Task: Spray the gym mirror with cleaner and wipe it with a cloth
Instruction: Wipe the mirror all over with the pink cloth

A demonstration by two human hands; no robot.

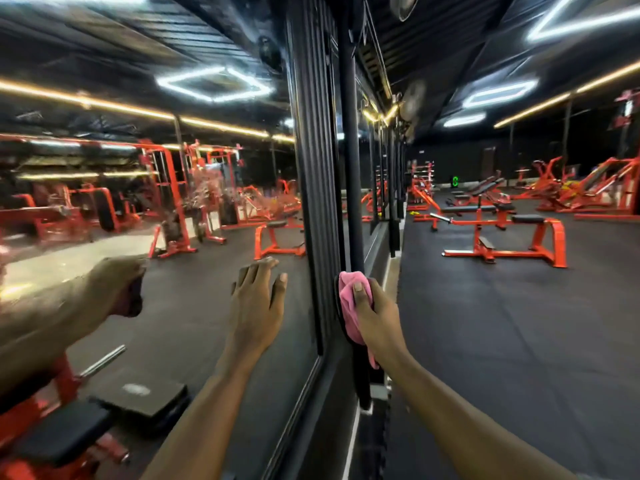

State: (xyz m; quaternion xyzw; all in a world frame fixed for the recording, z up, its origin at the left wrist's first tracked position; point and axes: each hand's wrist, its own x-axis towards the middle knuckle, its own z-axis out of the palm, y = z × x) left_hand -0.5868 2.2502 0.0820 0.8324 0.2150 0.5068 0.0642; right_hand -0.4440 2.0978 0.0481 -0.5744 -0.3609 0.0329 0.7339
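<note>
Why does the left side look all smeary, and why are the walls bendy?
Head view: the mirror reflection is motion-blurred at the left edge; the wide-angle lens bends the black pillar and ceiling lights; the right hand holding the pink cloth and the flat left hand look sharper.

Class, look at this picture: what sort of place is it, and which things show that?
A gym: orange benches stand on black flooring, and a wall mirror reflects more machines.
</note>
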